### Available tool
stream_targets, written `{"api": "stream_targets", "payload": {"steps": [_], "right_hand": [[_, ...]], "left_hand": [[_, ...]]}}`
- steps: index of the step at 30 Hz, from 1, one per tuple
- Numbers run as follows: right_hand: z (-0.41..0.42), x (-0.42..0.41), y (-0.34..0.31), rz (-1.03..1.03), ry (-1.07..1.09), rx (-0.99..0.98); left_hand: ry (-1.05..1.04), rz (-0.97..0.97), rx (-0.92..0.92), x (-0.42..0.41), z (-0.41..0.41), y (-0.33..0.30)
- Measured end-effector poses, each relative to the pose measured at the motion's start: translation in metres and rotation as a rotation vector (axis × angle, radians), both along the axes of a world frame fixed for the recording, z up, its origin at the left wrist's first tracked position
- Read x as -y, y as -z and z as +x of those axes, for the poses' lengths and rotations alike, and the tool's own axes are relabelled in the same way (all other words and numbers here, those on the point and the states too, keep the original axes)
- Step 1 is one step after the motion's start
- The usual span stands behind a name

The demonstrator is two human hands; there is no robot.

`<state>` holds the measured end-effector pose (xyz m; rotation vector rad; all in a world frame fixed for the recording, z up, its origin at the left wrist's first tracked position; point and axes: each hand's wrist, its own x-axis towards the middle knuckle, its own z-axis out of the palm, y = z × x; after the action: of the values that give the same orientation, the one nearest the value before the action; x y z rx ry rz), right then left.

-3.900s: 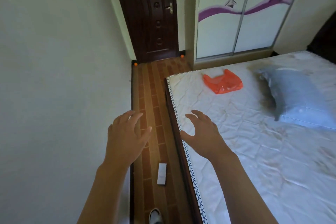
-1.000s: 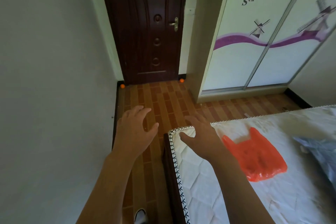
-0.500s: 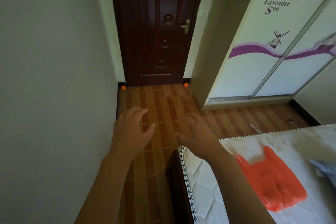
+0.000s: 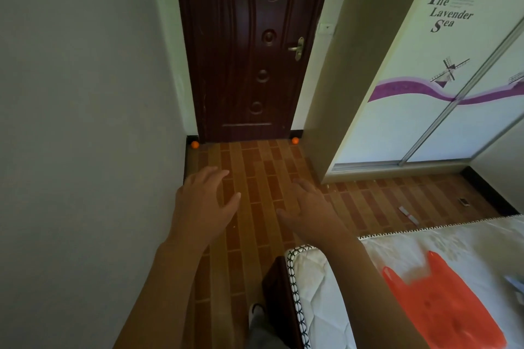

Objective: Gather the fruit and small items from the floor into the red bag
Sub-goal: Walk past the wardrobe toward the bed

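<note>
Bedroom floor: oranges at twelve o'clock, bag on bed. Hands spread, empty. Approaching; likely needed stooping next.

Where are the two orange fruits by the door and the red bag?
left orange fruit [image 4: 194, 144], head view, centre of the fruit.
right orange fruit [image 4: 295, 140], head view, centre of the fruit.
red bag [image 4: 445, 303], head view, middle of its flat body.

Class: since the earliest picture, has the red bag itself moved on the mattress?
Cannot tell. The red bag lies flat near the mattress corner; the camera moved.
</note>
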<state>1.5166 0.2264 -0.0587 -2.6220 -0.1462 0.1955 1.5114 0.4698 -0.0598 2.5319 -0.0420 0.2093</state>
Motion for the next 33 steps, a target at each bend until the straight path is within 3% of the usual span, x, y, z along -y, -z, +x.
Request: {"api": "stream_targets", "payload": {"steps": [16,24,33], "right_hand": [[0.255,0.032,0.014,-0.027,-0.047,0.073],[0.323,0.032,-0.009,0.064,-0.046,0.120],[0.395,0.008,-0.009,-0.049,0.006,0.136]], "left_hand": [[-0.025,0.074,0.006,0.030,0.226,-0.008],[-0.065,0.123,0.014,0.034,0.292,-0.017],[-0.038,0.170,0.028,0.016,0.369,-0.028]]}}
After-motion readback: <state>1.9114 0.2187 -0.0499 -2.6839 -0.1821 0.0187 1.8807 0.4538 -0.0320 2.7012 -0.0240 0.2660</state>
